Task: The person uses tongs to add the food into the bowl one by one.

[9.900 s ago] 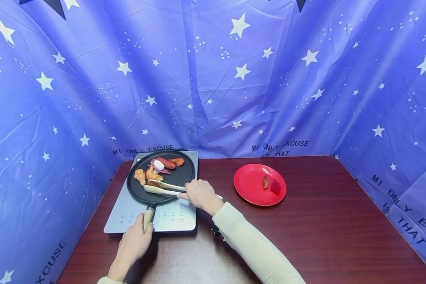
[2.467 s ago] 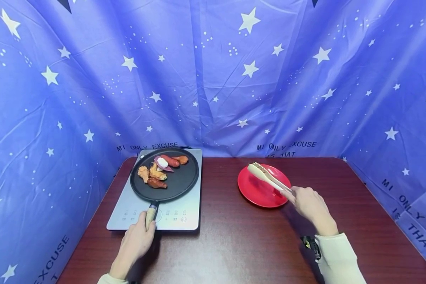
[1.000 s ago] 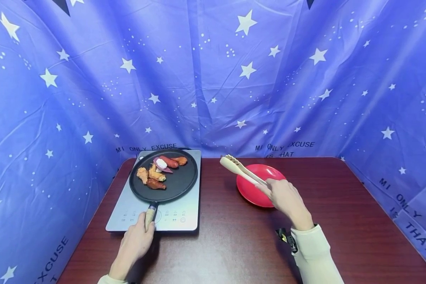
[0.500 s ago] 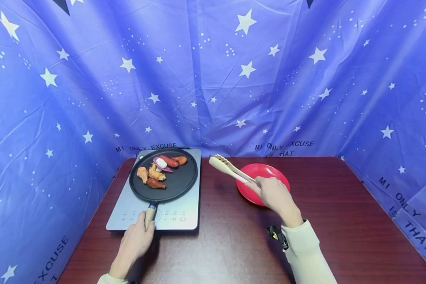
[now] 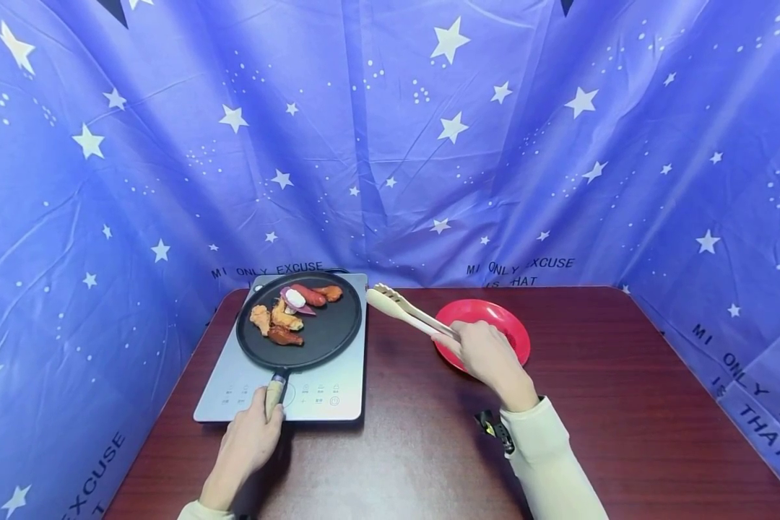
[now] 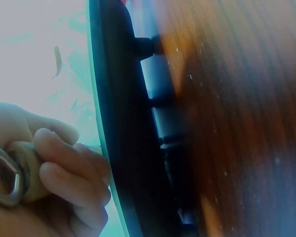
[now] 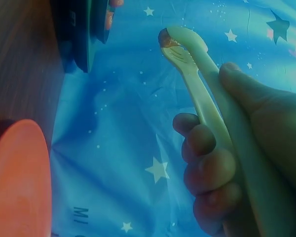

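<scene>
My left hand [image 5: 250,437] grips the handle [image 5: 274,396] of a black frying pan [image 5: 331,332]. In the pan lie a red sausage [image 5: 308,295], a purple onion slice with something white on it, fried chicken pieces [image 5: 260,319] and a glazed brown piece [image 5: 286,336]. My right hand [image 5: 494,357] holds cream tongs [image 5: 399,310] in the air between the pan and the red plate [image 5: 477,310]. The right wrist view shows a small brown piece of food [image 7: 165,38] between the tong tips. Hand and forearm hide part of the plate, where a dark red bit shows.
Under the pan is a silver induction cooktop [image 5: 325,409] on the left of the dark red wooden table [image 5: 624,397]. A blue curtain with white stars [image 5: 396,144] hangs behind and at both sides.
My right hand has carried the tongs left from over the plate towards the pan. About ten seconds ago the tongs were in the pan. The left hand keeps its grip on the handle.
</scene>
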The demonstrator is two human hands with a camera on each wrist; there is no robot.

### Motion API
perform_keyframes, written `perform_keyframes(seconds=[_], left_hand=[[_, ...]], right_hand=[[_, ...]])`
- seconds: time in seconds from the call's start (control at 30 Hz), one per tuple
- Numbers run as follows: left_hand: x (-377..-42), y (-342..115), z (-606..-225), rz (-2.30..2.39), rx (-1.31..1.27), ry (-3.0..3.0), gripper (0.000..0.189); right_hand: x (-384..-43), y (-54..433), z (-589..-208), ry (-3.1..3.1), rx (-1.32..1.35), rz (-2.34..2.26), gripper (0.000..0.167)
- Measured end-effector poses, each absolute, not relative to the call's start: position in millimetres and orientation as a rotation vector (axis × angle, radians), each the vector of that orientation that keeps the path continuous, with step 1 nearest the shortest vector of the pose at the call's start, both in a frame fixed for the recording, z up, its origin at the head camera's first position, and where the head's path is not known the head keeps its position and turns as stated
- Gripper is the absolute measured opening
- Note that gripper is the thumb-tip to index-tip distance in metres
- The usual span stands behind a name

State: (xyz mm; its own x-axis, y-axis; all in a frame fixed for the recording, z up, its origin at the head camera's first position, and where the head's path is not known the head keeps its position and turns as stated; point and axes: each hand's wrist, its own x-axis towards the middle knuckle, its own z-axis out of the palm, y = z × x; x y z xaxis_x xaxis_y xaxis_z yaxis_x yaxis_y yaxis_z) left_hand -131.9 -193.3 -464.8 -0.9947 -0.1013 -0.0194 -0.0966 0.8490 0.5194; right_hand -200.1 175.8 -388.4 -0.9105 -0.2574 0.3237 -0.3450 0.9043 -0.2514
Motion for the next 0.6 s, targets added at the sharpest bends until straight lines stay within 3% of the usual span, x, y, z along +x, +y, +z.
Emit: perform_keyframes(seconds=[0.6], left_hand=[[-130.3,-191.9,-461.9,-0.838,0.164,-3.009,0.048]], right_hand=[[-199.1,152.2,-385.6,-2.758,0.558,0.427,0.040]])
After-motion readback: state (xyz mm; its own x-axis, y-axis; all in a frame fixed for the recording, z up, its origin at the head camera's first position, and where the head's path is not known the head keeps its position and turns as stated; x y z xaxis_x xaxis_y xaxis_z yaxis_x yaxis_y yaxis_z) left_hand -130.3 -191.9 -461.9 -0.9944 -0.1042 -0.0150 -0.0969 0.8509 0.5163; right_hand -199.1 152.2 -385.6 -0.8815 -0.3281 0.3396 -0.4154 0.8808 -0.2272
